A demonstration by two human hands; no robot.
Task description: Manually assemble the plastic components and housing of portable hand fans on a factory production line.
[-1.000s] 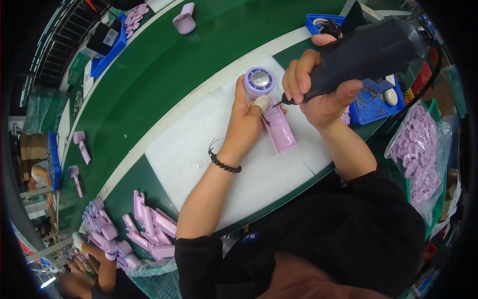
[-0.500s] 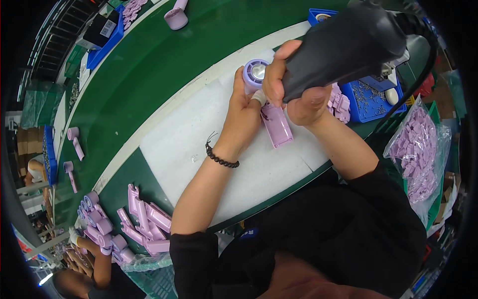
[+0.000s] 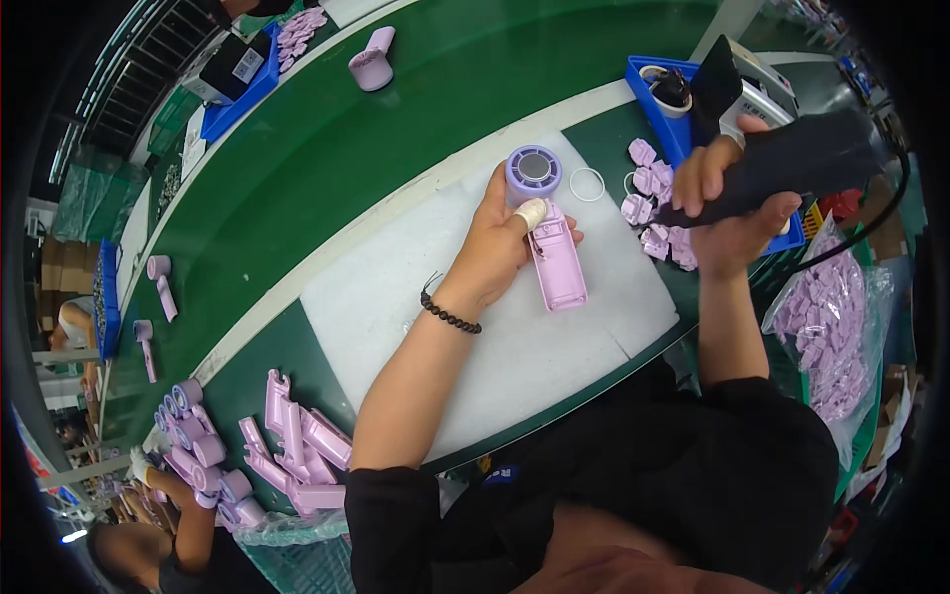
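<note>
My left hand (image 3: 498, 238) is wrapped round the neck of a lilac handheld fan (image 3: 561, 275) over the white foam sheet (image 3: 396, 346). The fan's round grille faces up, and its long handle lies open like a trough, pointing toward me. A pale covering wraps my left thumb, which presses at the joint of head and handle. My right hand (image 3: 727, 213) grips a black electric screwdriver (image 3: 807, 163) with a cable at its far end. Its tip points left, above several small lilac plastic parts (image 3: 651, 180). A white ring (image 3: 587, 184) lies beside the fan head.
Lilac handle shells (image 3: 297, 436) and fan heads (image 3: 203, 450) are heaped at the left. A green conveyor belt (image 3: 297, 168) curves behind, carrying a few fans. A blue tray (image 3: 641, 71) stands at the back right, and a bag of lilac parts (image 3: 831, 307) at the right. Another person (image 3: 183, 535) works at lower left.
My right hand has moved the screwdriver away from the fan, rightward to the small lilac parts. The fan, still in my left hand, now shows its whole head and open handle.
</note>
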